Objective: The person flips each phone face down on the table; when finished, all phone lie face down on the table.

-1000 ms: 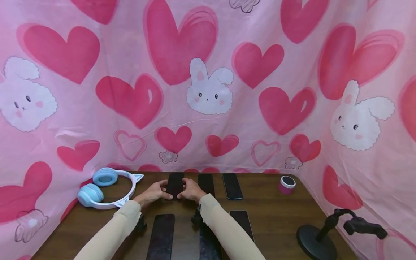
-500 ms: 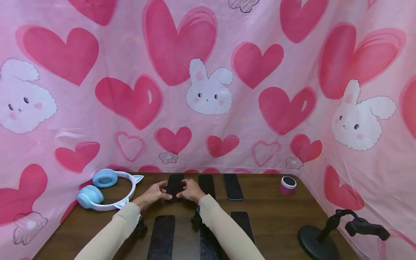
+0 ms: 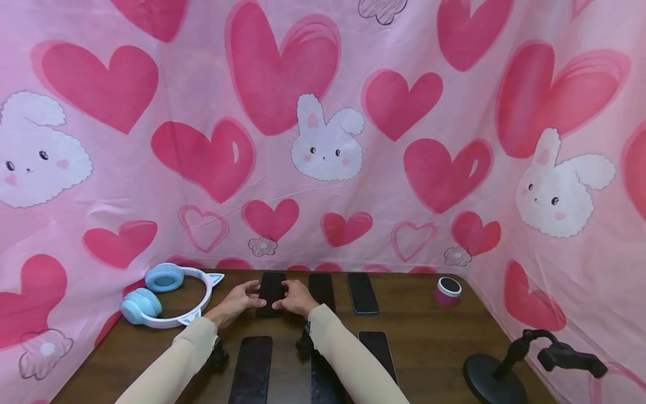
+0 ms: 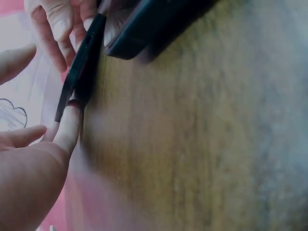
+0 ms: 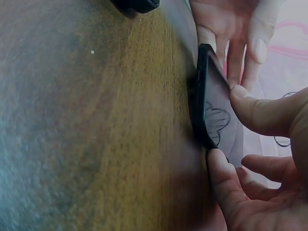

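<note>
A black phone (image 3: 273, 294) lies at the back of the table, left of centre, between both hands. My left hand (image 3: 237, 303) holds its left side; in the left wrist view a finger (image 4: 69, 127) sits right at the low edge and another digit stands raised above. My right hand (image 3: 298, 297) grips the right side, with one fingertip at the near corner and the thumb (image 5: 245, 98) against the screen's edge in the right wrist view. The screen faces up and reflects the wall.
Just right of the hands stand two more phones, a black one (image 3: 322, 292) and one with a bluish edge (image 3: 362, 293). Nearer lie several dark phones, one (image 3: 252, 367) between the forearms. Blue-and-white cat-ear headphones (image 3: 171, 294), a pink-and-white speaker (image 3: 447, 290) and a black stand (image 3: 497, 379) flank them.
The head view has tilted slightly. The phone between my hands sits a touch nearer; both hands keep nearly the same place on its sides.
</note>
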Motion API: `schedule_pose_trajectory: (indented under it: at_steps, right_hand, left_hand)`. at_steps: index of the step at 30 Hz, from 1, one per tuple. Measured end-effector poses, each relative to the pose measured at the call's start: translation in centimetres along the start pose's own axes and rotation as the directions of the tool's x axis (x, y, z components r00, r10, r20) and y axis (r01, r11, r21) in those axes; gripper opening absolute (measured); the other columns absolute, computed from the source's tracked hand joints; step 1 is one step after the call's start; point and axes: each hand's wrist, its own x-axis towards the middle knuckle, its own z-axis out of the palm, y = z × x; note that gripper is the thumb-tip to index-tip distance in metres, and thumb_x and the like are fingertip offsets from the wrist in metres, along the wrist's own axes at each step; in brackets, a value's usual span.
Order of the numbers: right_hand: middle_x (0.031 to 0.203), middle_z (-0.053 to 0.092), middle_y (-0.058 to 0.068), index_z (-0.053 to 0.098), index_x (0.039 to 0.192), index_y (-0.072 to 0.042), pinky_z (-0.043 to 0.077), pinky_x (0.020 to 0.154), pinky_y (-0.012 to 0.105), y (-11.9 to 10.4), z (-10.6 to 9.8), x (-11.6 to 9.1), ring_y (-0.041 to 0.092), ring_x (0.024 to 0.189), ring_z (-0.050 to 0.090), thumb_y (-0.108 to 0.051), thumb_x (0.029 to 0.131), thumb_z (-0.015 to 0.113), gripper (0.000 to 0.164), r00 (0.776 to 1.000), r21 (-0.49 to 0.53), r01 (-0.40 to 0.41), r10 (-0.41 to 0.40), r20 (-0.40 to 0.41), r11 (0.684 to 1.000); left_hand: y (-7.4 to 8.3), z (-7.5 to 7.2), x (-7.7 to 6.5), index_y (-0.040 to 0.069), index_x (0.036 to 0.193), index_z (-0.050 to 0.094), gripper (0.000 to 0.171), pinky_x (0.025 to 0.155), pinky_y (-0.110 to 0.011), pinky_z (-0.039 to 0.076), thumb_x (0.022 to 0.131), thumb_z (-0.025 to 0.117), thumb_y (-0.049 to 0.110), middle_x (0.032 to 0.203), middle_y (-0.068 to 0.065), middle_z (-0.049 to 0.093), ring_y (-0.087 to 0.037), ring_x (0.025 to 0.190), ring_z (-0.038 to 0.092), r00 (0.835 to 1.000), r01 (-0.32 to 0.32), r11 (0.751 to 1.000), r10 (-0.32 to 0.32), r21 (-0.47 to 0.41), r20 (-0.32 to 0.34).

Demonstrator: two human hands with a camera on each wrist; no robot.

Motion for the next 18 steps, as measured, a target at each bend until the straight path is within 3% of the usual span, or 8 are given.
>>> schedule_pose_trajectory:
  at_steps: [7,16,18]
  right_hand:
    - [0.12,0.071,0.018,0.056,0.141,-0.004,0.059,0.09,0.041,-0.3,0.17,-0.39,0.022,0.104,0.066,-0.023,0.08,0.086,0.07,0.998,0.106,-0.056,0.053,0.034,0.993]
    - [0.134,0.065,0.022,0.05,0.146,-0.002,0.06,0.092,0.039,-0.69,0.17,-0.55,0.023,0.103,0.071,-0.021,0.085,0.081,0.071,0.991,0.285,-0.087,0.054,0.121,0.955]
    - [0.138,0.06,0.025,0.048,0.146,0.001,0.06,0.092,0.04,-0.79,0.13,-0.62,0.025,0.105,0.071,-0.017,0.087,0.079,0.069,0.989,0.352,-0.085,0.036,0.142,0.932]
  left_hand:
    - [0.37,-0.46,-0.11,-0.006,0.155,0.026,0.071,0.119,-0.058,0.036,0.096,0.062,0.011,0.158,-0.031,0.034,-0.045,0.14,0.047,1.0,0.003,0.996,-0.006,-0.091,-0.026]
    - [0.57,-0.93,0.07,-0.011,0.155,0.022,0.061,0.122,-0.057,0.029,0.103,0.049,0.007,0.159,-0.034,0.03,-0.047,0.148,0.035,0.999,-0.026,0.98,0.02,-0.195,-0.029]
    - [0.5,-1.01,0.06,-0.011,0.155,0.021,0.059,0.123,-0.057,0.028,0.105,0.047,0.006,0.159,-0.035,0.029,-0.047,0.149,0.033,0.999,-0.03,0.974,0.025,-0.222,-0.029]
